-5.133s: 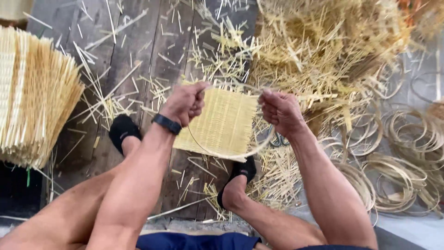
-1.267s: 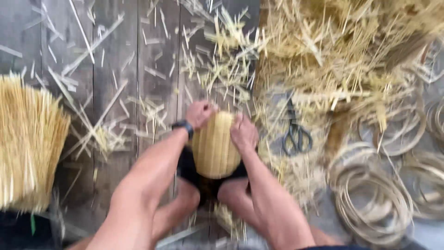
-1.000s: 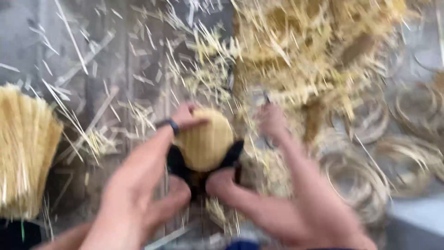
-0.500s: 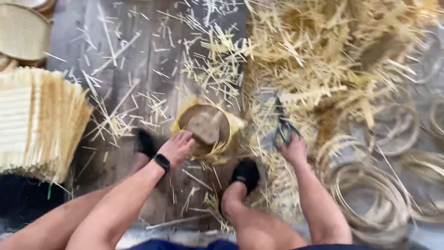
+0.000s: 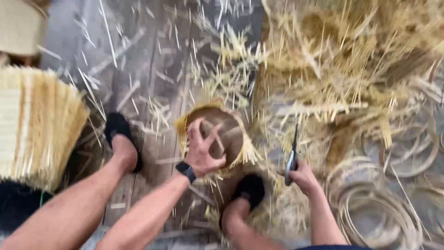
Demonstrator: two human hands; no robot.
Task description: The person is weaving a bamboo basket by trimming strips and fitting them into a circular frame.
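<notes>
Item: small round woven bamboo basket [image 5: 222,132], unfinished, loose strip ends bristling round its rim. It sits on the plank floor [image 5: 152,92] between my two feet in black slippers, directly under my left hand [image 5: 203,150]. My left fingers [image 5: 194,132] are spread wide and press on its brown middle.

Item: scissors [image 5: 292,155], dark, blades pointing away from me, gripped in my right hand [image 5: 303,178], just right of the basket and not touching it.

Handling, as I judge it: keep the left fingers clear of the rim, pin the basket flat, and bring the blades only to the stray ends.

Contents: the view is blurred; I see nothing in the basket beyond my own fingers.

Surroundings: bamboo hoops [image 5: 370,208] beyond my right fingers; heaped bamboo strips [image 5: 351,60] ahead; stacked woven mats [image 5: 32,125] far left.
</notes>
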